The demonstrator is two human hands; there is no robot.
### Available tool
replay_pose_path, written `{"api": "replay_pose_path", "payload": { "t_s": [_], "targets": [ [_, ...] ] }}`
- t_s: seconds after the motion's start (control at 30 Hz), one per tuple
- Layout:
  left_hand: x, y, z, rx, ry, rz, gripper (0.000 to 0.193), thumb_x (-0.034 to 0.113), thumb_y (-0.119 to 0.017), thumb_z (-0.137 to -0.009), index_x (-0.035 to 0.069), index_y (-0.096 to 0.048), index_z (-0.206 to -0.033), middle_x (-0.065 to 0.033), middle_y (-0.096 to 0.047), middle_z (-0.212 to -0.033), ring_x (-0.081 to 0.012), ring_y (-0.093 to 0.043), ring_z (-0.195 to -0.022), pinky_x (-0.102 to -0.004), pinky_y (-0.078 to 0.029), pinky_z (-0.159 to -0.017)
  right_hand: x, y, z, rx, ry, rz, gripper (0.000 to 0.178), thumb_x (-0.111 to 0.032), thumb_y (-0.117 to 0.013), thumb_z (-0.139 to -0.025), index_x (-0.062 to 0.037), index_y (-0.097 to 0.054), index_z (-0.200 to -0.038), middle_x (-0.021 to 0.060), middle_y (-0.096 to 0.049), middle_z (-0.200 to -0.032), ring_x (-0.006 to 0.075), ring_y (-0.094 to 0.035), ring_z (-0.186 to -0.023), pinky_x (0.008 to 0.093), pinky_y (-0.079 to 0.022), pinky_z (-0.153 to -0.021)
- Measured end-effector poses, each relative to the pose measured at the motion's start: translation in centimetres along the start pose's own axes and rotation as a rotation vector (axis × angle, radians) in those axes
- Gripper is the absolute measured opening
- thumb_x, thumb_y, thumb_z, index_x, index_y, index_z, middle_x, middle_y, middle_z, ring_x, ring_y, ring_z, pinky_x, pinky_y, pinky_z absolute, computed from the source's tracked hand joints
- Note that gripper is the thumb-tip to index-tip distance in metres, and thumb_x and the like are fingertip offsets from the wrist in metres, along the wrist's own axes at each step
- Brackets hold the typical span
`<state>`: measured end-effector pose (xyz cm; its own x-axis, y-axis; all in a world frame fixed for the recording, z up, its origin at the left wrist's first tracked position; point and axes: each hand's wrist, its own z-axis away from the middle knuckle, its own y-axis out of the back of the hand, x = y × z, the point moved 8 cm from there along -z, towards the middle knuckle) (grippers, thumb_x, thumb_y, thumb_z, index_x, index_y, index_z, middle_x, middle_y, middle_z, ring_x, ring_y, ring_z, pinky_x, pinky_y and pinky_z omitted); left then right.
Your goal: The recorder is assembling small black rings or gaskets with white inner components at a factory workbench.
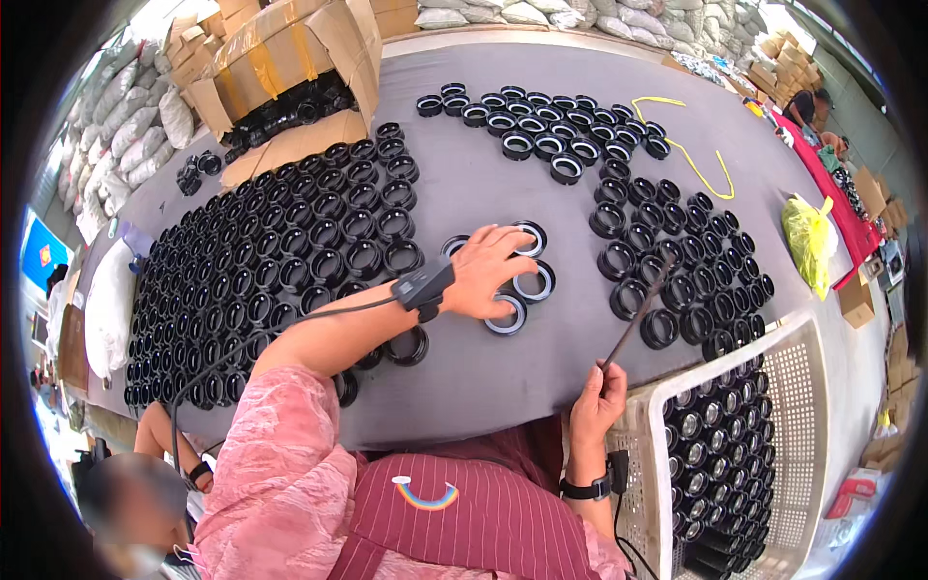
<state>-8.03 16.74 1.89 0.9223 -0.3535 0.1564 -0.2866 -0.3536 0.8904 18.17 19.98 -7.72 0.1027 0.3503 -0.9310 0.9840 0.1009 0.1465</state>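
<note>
My left hand (483,271) spreads its fingers over a small group of black rings with pale inner rims in the middle of the grey table. Its fingertips reach a black ring (537,239) at the top and another ring (505,327) below, and appear to touch them. A third ring (547,281) lies just right of the fingers, and one more shows partly behind the hand. Close to the table's front edge, my right hand (597,401) is closed round the lower end of a thin dark stick (633,324). The stick slants up over the right-hand black rings.
Dense rows of black rings (290,232) cover the table's left side. More rings (541,126) lie at the back and right, near yellow strapping (706,174). A white plastic crate (812,387) of black parts stands at right. An open carton (275,63) lies far left; another person (130,503) sits lower left.
</note>
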Motion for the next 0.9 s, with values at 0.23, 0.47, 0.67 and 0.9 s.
{"api": "replay_pose_path", "payload": {
  "t_s": [0.23,0.47,0.67,0.9],
  "targets": [
    [5.1,0.3,3.2,-0.025,0.229,-0.121,0.069,0.043,-0.081,-0.065,0.005,-0.057,-0.117,-0.0108,-0.06,-0.107,-0.0295,-0.052,-0.107,-0.0433,-0.037,-0.096,-2.5,-1.0,2.2,-0.092,-0.003,-0.247,0.011,-0.012,-0.057,-0.099,-0.0016,-0.057,-0.094,0.0023,-0.053,-0.09,0.008,-0.054,-0.072,0.0228,-0.048,-0.063],
    [11.2,-0.3,7.9,-0.157,0.346,0.02,0.071,0.03,-0.083,-0.065,0.005,-0.053,-0.124,-0.0107,-0.059,-0.114,-0.0298,-0.053,-0.11,-0.0429,-0.039,-0.096,-2.8,-1.1,3.9,-0.227,-0.156,-0.275,0.024,-0.018,-0.051,-0.103,0.0016,-0.064,-0.105,0.0043,-0.061,-0.079,0.0072,-0.052,-0.062,0.0225,-0.042,-0.058],
    [13.8,0.4,14.2,0.051,0.462,0.492,0.082,0.026,-0.087,-0.067,0.004,-0.046,-0.135,-0.0224,-0.044,-0.138,-0.0417,-0.05,-0.123,-0.0481,-0.044,-0.102,-6.2,-3.4,7.0,-0.432,-0.213,-0.558,0.02,-0.018,-0.051,-0.103,0.0002,-0.06,-0.103,0.0059,-0.064,-0.073,0.0067,-0.053,-0.062,0.0229,-0.043,-0.056],
    [14.1,-0.2,17.6,0.212,0.478,0.473,0.042,0.019,-0.082,-0.074,0.008,-0.065,-0.111,-0.02,-0.048,-0.136,-0.0372,-0.055,-0.119,-0.0449,-0.046,-0.099,-7.3,-5.6,9.1,-0.678,-0.099,-0.324,0.005,-0.005,-0.06,-0.097,-0.0025,-0.058,-0.094,0.0031,-0.062,-0.079,0.0064,-0.053,-0.065,0.0229,-0.044,-0.059]
  ]
}}
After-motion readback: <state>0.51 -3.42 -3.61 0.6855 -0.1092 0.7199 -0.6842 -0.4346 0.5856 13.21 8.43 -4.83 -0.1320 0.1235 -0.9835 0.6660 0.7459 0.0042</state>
